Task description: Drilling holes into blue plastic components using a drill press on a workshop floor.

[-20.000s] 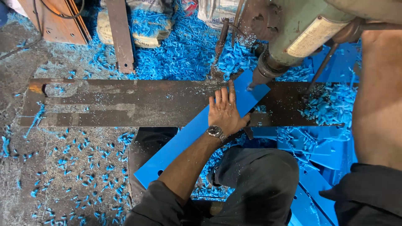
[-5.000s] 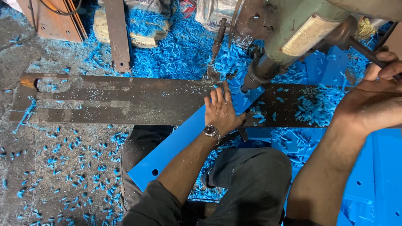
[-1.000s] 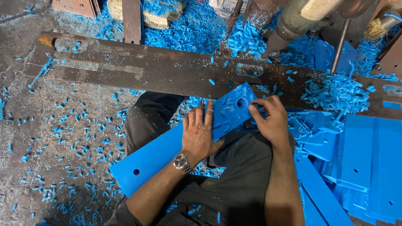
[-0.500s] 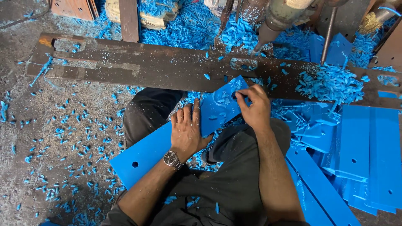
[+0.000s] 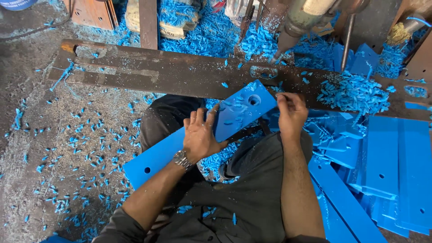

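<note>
Your left hand (image 5: 201, 136) lies flat, fingers spread, on the middle of the long blue plastic strip (image 5: 200, 135), pressing it down rather than closing around it. Your right hand (image 5: 291, 114) pinches the strip's far end at its right edge, just beside the freshly drilled hole (image 5: 254, 99).

Compared with five seconds ago, the strip no longer sits under the drill bit (image 5: 275, 56): it has been drawn back off the dark steel bed (image 5: 148, 74) toward your lap, and your right hand has left the press lever and come down onto the work. Over the last half second the strip has shifted only slightly, its upper end now overlapping the near edge of the bed while its lower end, with a second hole (image 5: 147, 170), rests across your left thigh.

The judgement to draw: the hole at this end appears finished, and the piece is out of the cutting zone, so you are handling a completed or nearly completed part. A pile of blue shavings (image 5: 353, 92) lies on the bed to the right, and a stack of similar blue strips (image 5: 387, 162) lies on the floor by your right knee.
</note>
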